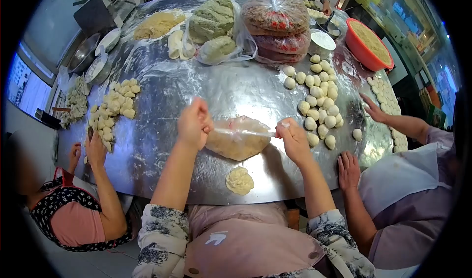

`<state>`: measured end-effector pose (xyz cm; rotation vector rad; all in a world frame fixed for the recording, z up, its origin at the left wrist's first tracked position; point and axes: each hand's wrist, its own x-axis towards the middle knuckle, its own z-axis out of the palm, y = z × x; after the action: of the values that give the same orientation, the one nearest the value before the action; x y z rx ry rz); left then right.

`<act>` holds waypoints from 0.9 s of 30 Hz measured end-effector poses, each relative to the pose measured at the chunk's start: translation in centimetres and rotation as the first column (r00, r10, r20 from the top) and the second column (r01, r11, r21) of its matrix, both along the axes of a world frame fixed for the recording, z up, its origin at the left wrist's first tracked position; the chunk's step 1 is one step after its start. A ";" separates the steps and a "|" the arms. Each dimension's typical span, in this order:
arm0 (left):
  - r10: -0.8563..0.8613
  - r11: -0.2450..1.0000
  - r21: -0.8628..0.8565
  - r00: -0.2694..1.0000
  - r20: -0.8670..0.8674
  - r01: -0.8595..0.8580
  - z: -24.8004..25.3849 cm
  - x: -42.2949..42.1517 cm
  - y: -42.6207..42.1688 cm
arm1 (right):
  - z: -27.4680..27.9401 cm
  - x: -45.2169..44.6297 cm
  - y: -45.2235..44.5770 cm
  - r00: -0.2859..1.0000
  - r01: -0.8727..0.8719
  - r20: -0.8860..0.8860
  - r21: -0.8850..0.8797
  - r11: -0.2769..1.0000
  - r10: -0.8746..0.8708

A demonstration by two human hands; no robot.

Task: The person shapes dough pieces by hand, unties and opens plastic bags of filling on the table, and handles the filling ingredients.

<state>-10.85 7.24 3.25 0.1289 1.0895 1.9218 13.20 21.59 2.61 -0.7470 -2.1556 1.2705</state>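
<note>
A clear plastic bag [236, 147] with a tan, crumbly-looking filling lies on the metal table in front of me. Its twisted plastic stretches in a taut strip between my two hands. My left hand [194, 124] is closed on the strip's left end, slightly blurred. At the other end, my right hand [294, 139] pinches the plastic between thumb and fingers. Nearer to me, a flattened round of dough [239, 180] rests on the table below the bag.
Dough balls [322, 101] are spread to the right, small dough pieces [110, 110] to the left. Farther back are green dough [211, 24], stacked filled bags [276, 24] and a red basin [368, 44]. Co-workers' hands [348, 169] work on both sides.
</note>
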 end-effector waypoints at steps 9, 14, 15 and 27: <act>-0.376 0.923 -0.333 0.642 -0.669 0.193 3.0 6.6 0.5 | 7.8 -7.3 -3.4 0.976 -0.177 -0.091 0.197 0.964 0.197; -0.430 0.891 -0.350 0.784 -0.448 0.288 3.2 5.0 -0.7 | 4.5 -6.3 -2.8 0.879 -0.348 0.118 -0.504 0.791 0.462; -0.445 0.885 -0.344 0.788 -0.426 0.315 3.3 4.5 -0.6 | 3.3 -6.2 -3.1 0.881 -0.393 0.066 -0.448 0.803 0.468; 0.026 0.999 -0.030 0.979 0.204 -0.021 5.1 5.5 2.4 | 0.8 -7.4 -6.4 0.973 -0.117 0.195 -0.054 0.992 0.126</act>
<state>-5.36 9.62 8.32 -0.0962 0.9828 1.8932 5.84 15.23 3.38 -0.7994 -2.3720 1.3581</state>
